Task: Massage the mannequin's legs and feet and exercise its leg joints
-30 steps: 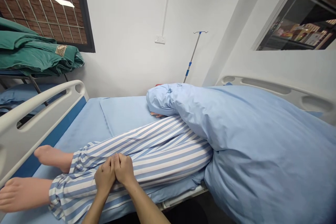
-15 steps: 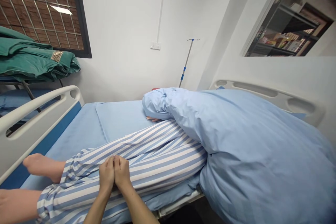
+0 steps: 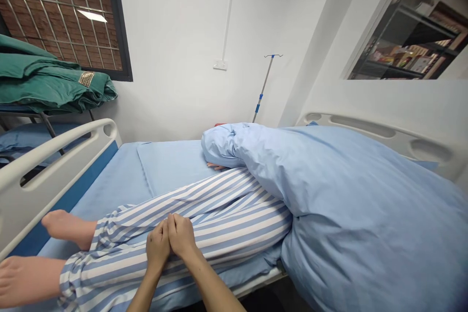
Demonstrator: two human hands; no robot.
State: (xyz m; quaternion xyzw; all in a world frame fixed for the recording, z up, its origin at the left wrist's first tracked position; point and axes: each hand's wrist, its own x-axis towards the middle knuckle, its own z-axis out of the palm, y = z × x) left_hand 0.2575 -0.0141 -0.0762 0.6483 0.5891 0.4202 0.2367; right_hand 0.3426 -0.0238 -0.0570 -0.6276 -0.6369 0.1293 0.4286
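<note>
The trousers (image 3: 219,219) are striped blue and white, the duvet (image 3: 358,214) is plain pale blue, and the bedsheet (image 3: 109,180) is a similar plain blue. The bed rail (image 3: 54,168) is white, and the panel (image 3: 62,209) under it is a deeper blue. The folded cloth (image 3: 44,78) is dark green, with a gold-and-brown patterned label (image 3: 87,79). The drip stand (image 3: 263,83) is grey with blue bands. The shelf packets (image 3: 405,61) look multicoloured, though they are hard to make out.

My left hand (image 3: 158,246), right hand (image 3: 182,236) side by side on striped pyjama trousers (image 3: 226,222), blue duvet (image 3: 351,219) just right of trousers
</note>
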